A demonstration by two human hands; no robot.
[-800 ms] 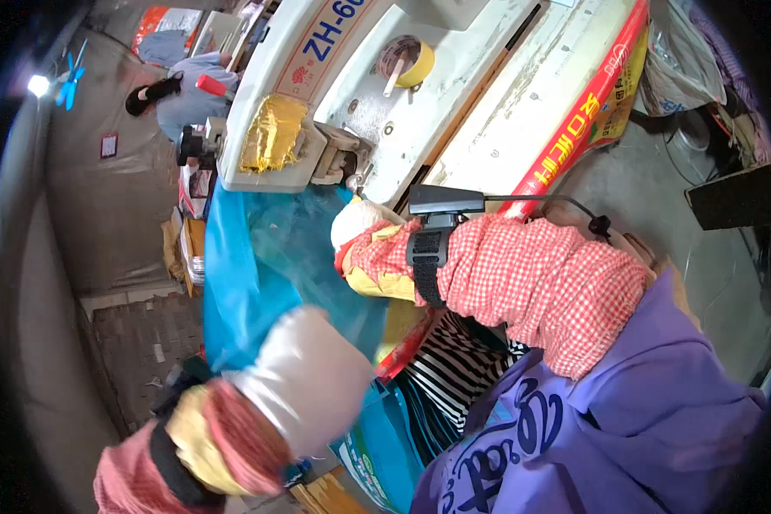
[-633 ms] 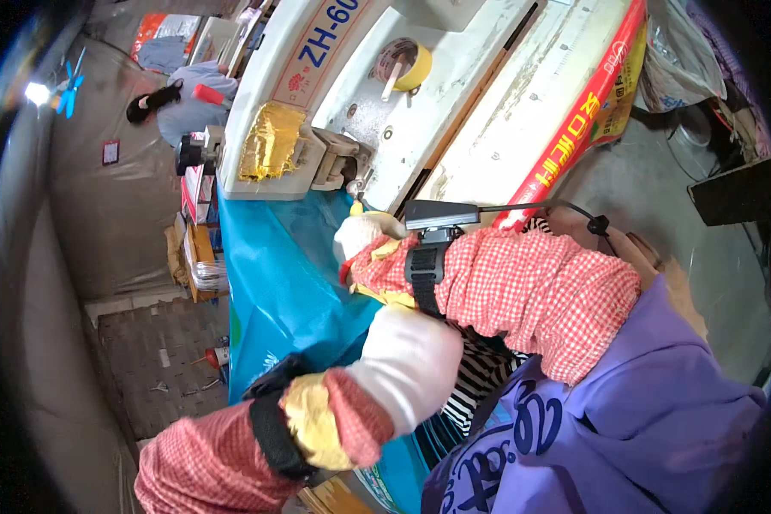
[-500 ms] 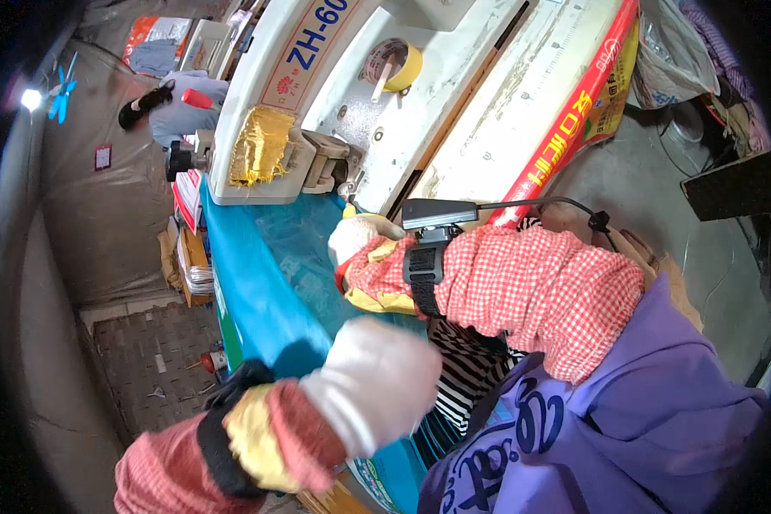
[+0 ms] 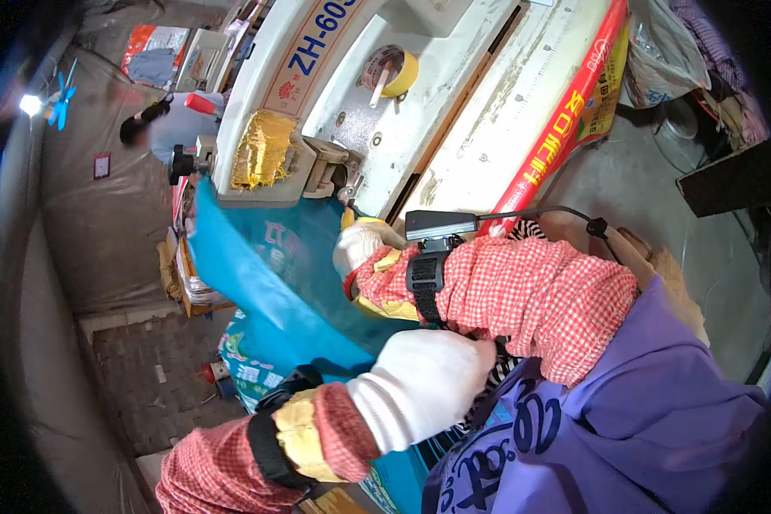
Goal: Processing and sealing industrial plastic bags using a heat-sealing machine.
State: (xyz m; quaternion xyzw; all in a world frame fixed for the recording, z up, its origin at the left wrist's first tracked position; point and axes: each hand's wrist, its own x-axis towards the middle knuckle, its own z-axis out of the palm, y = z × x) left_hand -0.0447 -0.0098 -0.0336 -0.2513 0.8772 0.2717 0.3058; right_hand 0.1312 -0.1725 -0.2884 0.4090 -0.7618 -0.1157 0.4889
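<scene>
- head view: your right hand (image 4: 361, 246), in a white glove, presses on the blue sheet (image 4: 257, 283) just beside the white machine (image 4: 420, 128); if the fingers grip it, i cannot tell.
- your left hand (image 4: 420, 381) is a closed gloved fist at the sheet's near edge, beside the right forearm.

Concrete floor (image 4: 651, 180) at right — grey, worn. Brick paving (image 4: 158, 385) at lower left. Grey tarpaulin wall (image 4: 103, 223) along left edge — one bright lamp (image 4: 30, 104) near its upper corner.
</scene>
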